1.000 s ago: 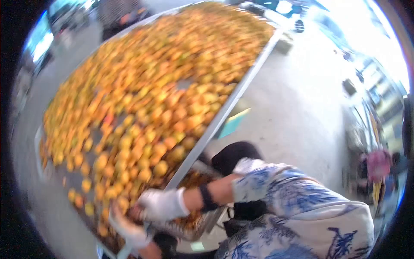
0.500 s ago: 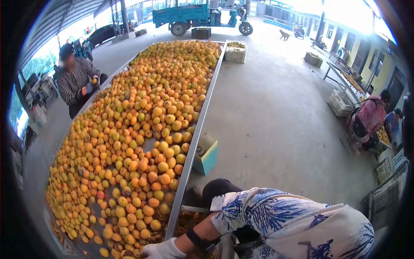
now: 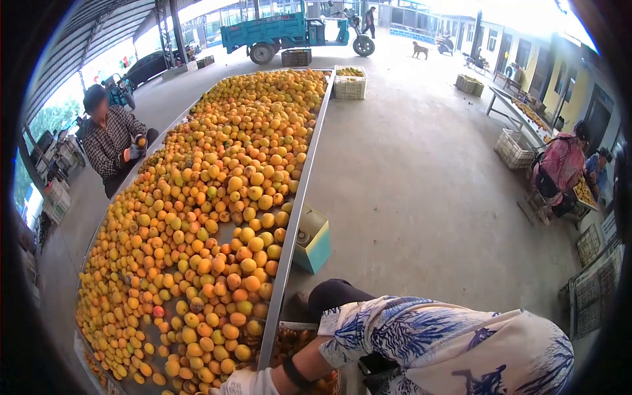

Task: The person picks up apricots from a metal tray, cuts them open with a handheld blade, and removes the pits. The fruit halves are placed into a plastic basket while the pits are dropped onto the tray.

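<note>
My right hand (image 3: pixel 247 382), in a white glove, is at the bottom edge of the head view. It reaches over the metal rim (image 3: pixel 289 243) of a long sorting table to the nearest apricots (image 3: pixel 227 330). The fingers are mostly cut off by the frame, so whether they hold a fruit cannot be made out. A blue-and-white patterned sleeve (image 3: pixel 421 332) and a black wristband (image 3: pixel 296 372) are on that arm. My left hand is out of view. Yellow-orange apricots cover most of the table, with dark surface showing between the nearer ones.
Below the rim by my knee sits a crate of fruit (image 3: pixel 293 339). A teal-and-cream box (image 3: pixel 313 243) stands beside the table. Across it a person (image 3: pixel 112 141) in a checked shirt holds a fruit. Other people (image 3: pixel 563 168) work at right. A blue three-wheeler (image 3: pixel 266 31) is parked behind.
The view has shifted slightly, moving the table and fruit a little in frame. My gloved hand remains at the near apricots. A walking person now shows beside the three-wheeler.
</note>
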{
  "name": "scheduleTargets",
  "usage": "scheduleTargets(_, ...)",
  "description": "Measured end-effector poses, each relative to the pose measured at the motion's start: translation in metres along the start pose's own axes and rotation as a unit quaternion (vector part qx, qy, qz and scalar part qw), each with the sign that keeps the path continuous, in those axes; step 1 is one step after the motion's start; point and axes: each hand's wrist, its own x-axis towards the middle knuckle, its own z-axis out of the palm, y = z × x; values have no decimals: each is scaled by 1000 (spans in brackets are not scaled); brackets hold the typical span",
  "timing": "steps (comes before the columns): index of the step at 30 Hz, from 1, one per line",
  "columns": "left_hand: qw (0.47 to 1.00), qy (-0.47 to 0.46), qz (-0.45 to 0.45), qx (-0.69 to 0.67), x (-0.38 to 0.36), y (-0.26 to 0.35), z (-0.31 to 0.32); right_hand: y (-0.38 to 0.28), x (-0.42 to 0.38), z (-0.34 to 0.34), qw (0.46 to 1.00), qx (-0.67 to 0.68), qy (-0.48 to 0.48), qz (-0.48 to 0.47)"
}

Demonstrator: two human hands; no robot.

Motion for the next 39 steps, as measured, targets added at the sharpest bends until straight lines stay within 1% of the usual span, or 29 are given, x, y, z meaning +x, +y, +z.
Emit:
scheduleTargets(1, 1000, -2, -2, 2, -1, 1, -1, 0, -1, 2, 1000, 2, 0, 2)
scheduleTargets(3, 998, -39, 5, -58, 0, 5, -1, -9, -3, -9, 999, 30, -9, 8)
scheduleTargets(7, 995, -61, 19, -78, 2, -12, -13, -10, 0, -13, 999, 26, -34, 18)
scheduleTargets(9, 993, -57, 43, 93, -1, 12, -6, -3, 5, -10, 999, -35, -40, -5)
scheduleTargets(10, 993, -53, 37, 102, 7, -6, 27, 2, 5, -6, 999, -47, -15, -4)
scheduleTargets(11, 941, 117, 111, 298, 23, -52, 67, 6, 5, 8, 999, -47, 2, -10)
scheduleTargets(12, 807, 280, 172, 491, 33, -103, 89, 19, 11, 32, 980, 181, 76, 7)
scheduleTargets(13, 925, 167, 158, 302, 54, -198, -13, 14, 5, 17, 984, 158, 82, 12)
scheduleTargets(14, 997, -51, 55, -4, 27, -71, -20, 18, 9, 21, 984, 161, 55, 52)
scheduleTargets(15, 967, -31, 157, 197, 25, -92, -32, 6, 9, 5, 999, 19, -20, 44)
scheduleTargets(16, 894, 18, 232, 383, 13, -63, -20, 15, 7, 16, 995, -48, 1, -85)
scheduleTargets(17, 918, 64, 221, 324, 17, -82, -22, 12, 8, 18, 991, -82, -96, -39)
scheduleTargets(18, 927, 33, 260, 267, 20, -68, -22, 4, 10, 18, 997, 16, -75, 11)
scheduleTargets(19, 980, 83, 135, 117, 21, -58, -8, 0, 14, 23, 995, 67, -50, 48)
scheduleTargets(20, 991, 100, -74, 59, 26, -33, -5, -3, 17, 27, 989, 107, -23, 101)
scheduleTargets(21, 987, 94, -129, -30, 28, -35, -7, -5, 19, 25, 978, 175, -43, 103)
scheduleTargets(22, 982, 93, -117, -112, 28, -39, -5, -7, 17, 17, 965, 231, -55, 112)
scheduleTargets(24, 976, 72, -132, -156, 27, -42, -11, -5, 16, 24, 961, 254, -51, 98)
scheduleTargets(26, 976, 60, -130, -164, 28, -38, -13, -6, 15, 29, 923, 360, -59, 120)
scheduleTargets(27, 977, 48, -127, -166, 27, -34, -14, -4, 15, 27, 922, 348, -99, 136)
scheduleTargets(28, 976, 49, -130, -165, 26, -33, -14, -4, 15, 29, 921, 349, -101, 139)
scheduleTargets(30, 973, 43, -131, -184, 27, -31, -15, -7, 14, 34, 848, 478, -103, 202)
scheduleTargets(31, 965, 53, -143, -213, 28, -33, -15, -7, 13, 32, 841, 499, -103, 183)
scheduleTargets(32, 965, 53, -147, -213, 27, -33, -15, -10, 13, 26, 839, 500, -104, 187)
scheduleTargets(34, 956, 35, -172, -235, 26, -30, -18, -14, 16, 13, 833, 476, -151, 239)
scheduleTargets(35, 954, 41, -161, -249, 27, -33, -16, -15, 16, 7, 848, 461, -146, 215)
scheduleTargets(36, 954, 41, -161, -249, 28, -34, -13, -13, 17, 9, 848, 461, -146, 215)
scheduleTargets(38, 975, 80, -94, -187, 28, -29, -8, -9, 22, 11, 911, 371, -99, 153)
scheduleTargets(39, 975, 82, -93, -187, 28, -24, -10, -9, 25, 5, 935, 319, -92, 123)
